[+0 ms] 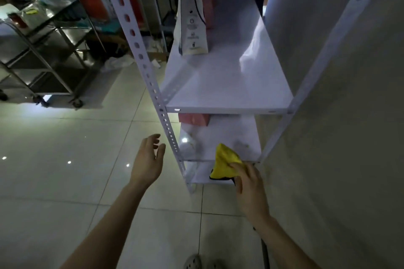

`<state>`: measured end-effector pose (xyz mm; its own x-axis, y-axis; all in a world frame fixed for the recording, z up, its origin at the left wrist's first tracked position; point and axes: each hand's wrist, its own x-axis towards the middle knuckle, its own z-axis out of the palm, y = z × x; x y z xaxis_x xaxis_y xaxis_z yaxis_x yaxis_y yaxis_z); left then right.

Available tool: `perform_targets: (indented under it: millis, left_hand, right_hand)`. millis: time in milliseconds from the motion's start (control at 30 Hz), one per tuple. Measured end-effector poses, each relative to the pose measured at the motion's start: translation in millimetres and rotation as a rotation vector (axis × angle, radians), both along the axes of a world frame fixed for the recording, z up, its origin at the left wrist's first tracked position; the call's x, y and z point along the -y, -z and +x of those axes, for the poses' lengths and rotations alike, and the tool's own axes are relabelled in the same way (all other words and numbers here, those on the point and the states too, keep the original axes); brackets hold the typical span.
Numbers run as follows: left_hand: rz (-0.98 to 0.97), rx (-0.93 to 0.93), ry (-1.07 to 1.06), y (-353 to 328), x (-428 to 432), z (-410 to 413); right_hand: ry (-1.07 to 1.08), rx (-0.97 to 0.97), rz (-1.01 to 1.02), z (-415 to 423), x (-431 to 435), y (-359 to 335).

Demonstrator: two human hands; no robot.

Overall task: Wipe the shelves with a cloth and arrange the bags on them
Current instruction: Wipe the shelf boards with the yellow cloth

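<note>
**Item: yellow cloth** (224, 162). It is bunched into a peak at the front edge of the lower shelf (231, 135); whether it touches the shelf cannot be told. A dark trim shows at its bottom. Likely soft, limp and very light, with no fragility. Best gathered in a wad under the palm so a broad face meets the metal.

**Holder: right hand** (251, 185). Its grip is closed on the cloth's near side, fingertips pinching into the fabric.

**Left hand** (148, 159). Its grip is apart, fingers loosely spread and holding nothing, just beside the perforated upright (140, 54).

**Lower shelf.** Brownish smudges show on its surface, so wiping looks unfinished. A pink bag (193, 119) sits at its back.

**Upper shelf** (229, 85). A white paper bag (192, 28) stands upright at the far left. It probably weighs little and tips easily, so take it by the top edge.

**Surroundings.** Steel trolley (54, 54) to the left, on the tiled floor (65, 159).
</note>
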<state>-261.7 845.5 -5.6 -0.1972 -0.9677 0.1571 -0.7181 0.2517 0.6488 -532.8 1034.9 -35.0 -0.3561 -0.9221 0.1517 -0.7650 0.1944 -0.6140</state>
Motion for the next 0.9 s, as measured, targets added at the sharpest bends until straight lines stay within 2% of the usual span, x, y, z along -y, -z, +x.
perform_targets:
  millis: [133,267,433,533,633,733,800,900]
  left_hand:
    - [0.104,0.006,0.017,39,-8,-8]
    - [0.123,-0.1,-0.047,56,14,-25]
    - [-0.086,-0.314,0.004,64,54,-48]
    - [-0.194,-0.388,-0.038,75,69,-62]
    - [-0.293,-0.387,-0.138,97,81,-72]
    - [-0.36,-0.386,-0.154,116,95,-71]
    - [-0.414,-0.375,-0.151,124,105,-71]
    - [-0.456,-0.379,-0.167,129,109,-73]
  right_hand:
    - [-0.103,0.005,0.182,13,1,55]
    - [-0.108,-0.013,0.202,5,51,79]
    - [-0.02,-0.073,0.023,-2,142,100]
    - [-0.063,-0.116,0.031,-7,177,132]
    - [-0.125,-0.205,0.133,-3,178,185]
    - [-0.041,-0.221,0.048,4,175,219]
    - [0.005,-0.213,0.021,11,188,226]
    - [0.001,-0.234,0.093,30,229,218]
